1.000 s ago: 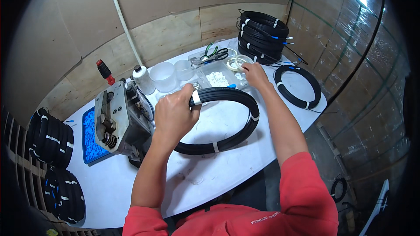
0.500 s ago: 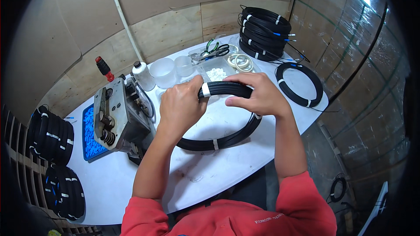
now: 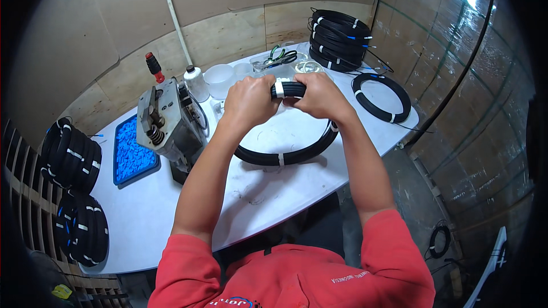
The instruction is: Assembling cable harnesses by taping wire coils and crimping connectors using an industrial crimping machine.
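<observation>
A coil of black cable (image 3: pixel 297 154), bound with white tape bands, is held over the white table in both my hands. My left hand (image 3: pixel 251 100) wraps round its far side, closed, just left of a white band. My right hand (image 3: pixel 321 96) grips the same far stretch a little to the right, thumb and fingers closed round the strands. The coil's near side hangs lower, close to the tabletop, with a band at its middle. Parts of the coil beneath my palms are hidden.
At left stand a metal press (image 3: pixel 165 117) and a blue tray (image 3: pixel 137 175) of small blue pieces. Behind are a white bottle (image 3: pixel 196 84), a clear tub (image 3: pixel 218 81) and scissors (image 3: pixel 282 60). Coil stacks (image 3: pixel 338 40) (image 3: pixel 71 157) flank the table; a single coil (image 3: pixel 381 98) lies right.
Both hands have moved closer together along the coil's far side, the right one shifting left. The whole view has shifted slightly too.
</observation>
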